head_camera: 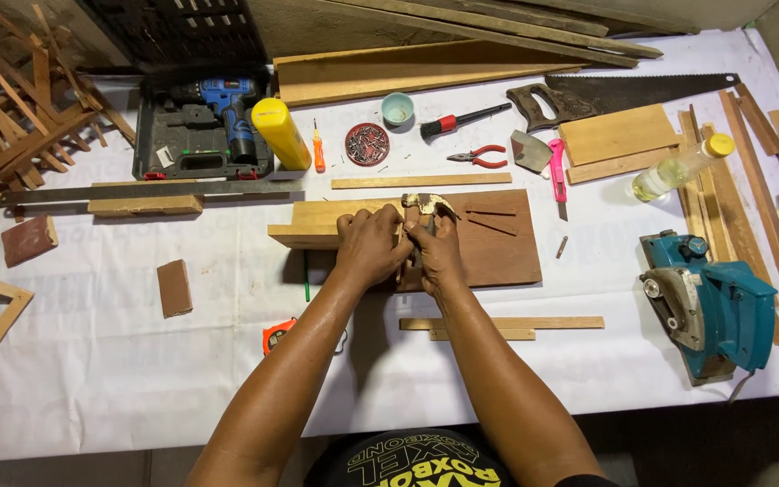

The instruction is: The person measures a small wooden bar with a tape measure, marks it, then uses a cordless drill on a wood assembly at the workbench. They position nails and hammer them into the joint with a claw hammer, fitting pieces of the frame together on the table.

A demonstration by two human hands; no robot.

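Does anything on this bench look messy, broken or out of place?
Mostly it is an ordinary busy bench. A few nails lie loose on the cloth beside the round nail dish, and one small piece lies alone right of the dark board. Nothing looks broken. Both hands grip a hammer.

- Pale raw wood block (317, 225), matt.
- Dark brown wooden board (498, 248), smooth.
- Hammer (428, 206) head of dull, worn metal.
- Worktop (119, 361) covered in white cloth.
- Glossy teal plastic planer (714, 307).
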